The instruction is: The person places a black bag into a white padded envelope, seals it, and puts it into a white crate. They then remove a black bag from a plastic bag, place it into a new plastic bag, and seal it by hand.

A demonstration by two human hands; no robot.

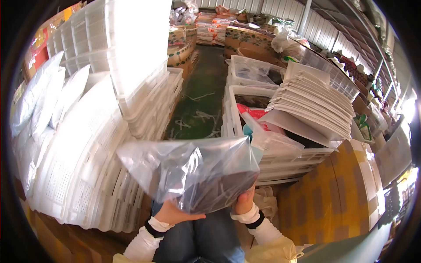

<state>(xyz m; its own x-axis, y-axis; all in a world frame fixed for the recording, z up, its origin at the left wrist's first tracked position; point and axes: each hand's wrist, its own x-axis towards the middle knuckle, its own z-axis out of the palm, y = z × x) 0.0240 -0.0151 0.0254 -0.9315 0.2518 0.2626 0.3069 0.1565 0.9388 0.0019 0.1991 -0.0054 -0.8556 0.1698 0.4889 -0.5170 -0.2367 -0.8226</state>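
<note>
A clear plastic bag [193,166] with something dark in its lower part is held up over my lap. My left hand [175,213] supports it from below on the left, thumb stretched along the bottom edge. My right hand [245,198] grips the lower right corner of the bag, its fingers partly hidden behind the plastic. The bag's loose upper end spreads out to the left. What the dark contents are cannot be made out.
Stacked white plastic crates [83,188] rise on the left. On the right, white crates [245,90] carry a pile of white sheets [311,103] beside a yellow-taped carton [324,197]. A green floor aisle [199,87] runs between them towards large round containers [247,41].
</note>
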